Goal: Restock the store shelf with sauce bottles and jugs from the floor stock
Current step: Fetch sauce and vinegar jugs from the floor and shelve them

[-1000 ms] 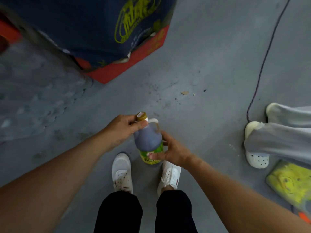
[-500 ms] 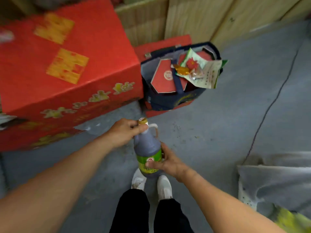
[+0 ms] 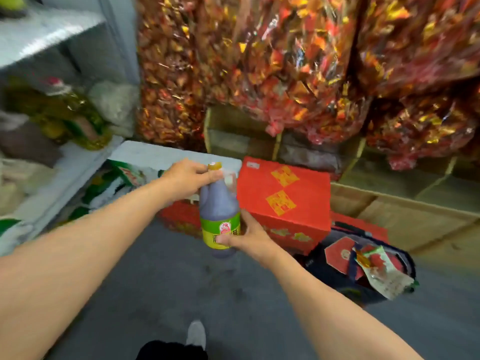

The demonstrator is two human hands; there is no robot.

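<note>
I hold a dark sauce jug [image 3: 219,203] upright in front of me, above the grey floor. It has a yellow cap, a clear handle and a green and yellow label. My left hand [image 3: 188,179] grips its neck and cap from the left. My right hand [image 3: 249,236] wraps the lower label from the right. The white store shelf [image 3: 46,35] stands at the left, blurred, with yellow oil bottles [image 3: 70,115] on its middle level.
A red carton [image 3: 285,203] sits on the floor just behind the jug. A dark open box with red packets [image 3: 363,266] lies to its right. Red and gold foil bags [image 3: 285,61] hang behind, over wooden crates [image 3: 402,211]. Green packs [image 3: 117,183] fill the low shelf.
The view has lifted from the floor to the shelf and the foil bags. The jug has stayed in both hands and come up higher, closer to the shelf.
</note>
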